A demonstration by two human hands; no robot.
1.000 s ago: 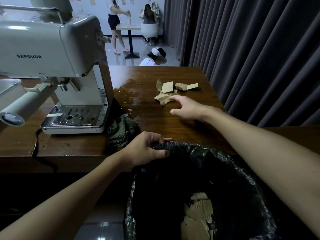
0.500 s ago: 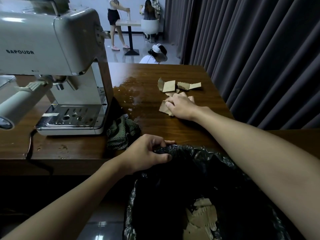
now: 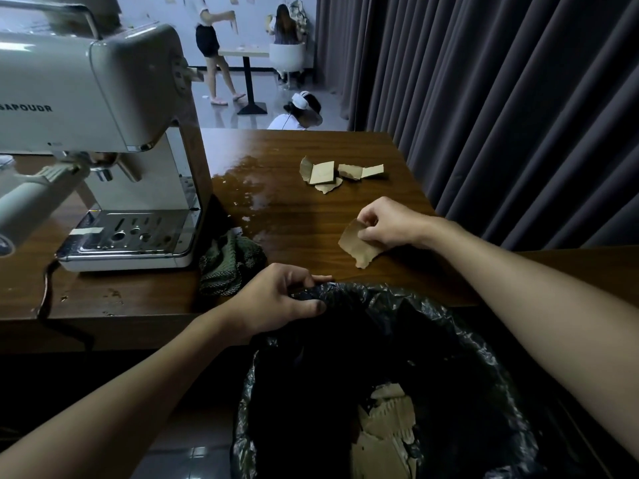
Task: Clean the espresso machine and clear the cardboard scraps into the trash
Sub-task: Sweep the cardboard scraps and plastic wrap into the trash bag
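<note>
A: R hand [image 3: 390, 223]?
B: Fingers curled, pinching a torn cardboard scrap [image 3: 356, 247] low over the table [image 3: 294, 209] near its front edge, close to the trash bag [image 3: 432, 312]. Can't tell if scrap touches wood
A: L hand [image 3: 276, 299]?
B: Grips bag rim, thumb over black plastic. More cardboard [image 3: 387, 433] lies at bag bottom
A: Other scraps?
B: Small pile [image 3: 332, 174] farther back on table, well apart from R hand. At left, espresso machine [image 3: 103, 133]; green cloth [image 3: 228, 267] beside its base; wet patch [image 3: 249, 181] btwn machine & pile

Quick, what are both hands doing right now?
Left hand: closed, gripping the trash bag rim.
Right hand: closed, pinching a cardboard scrap.
</note>
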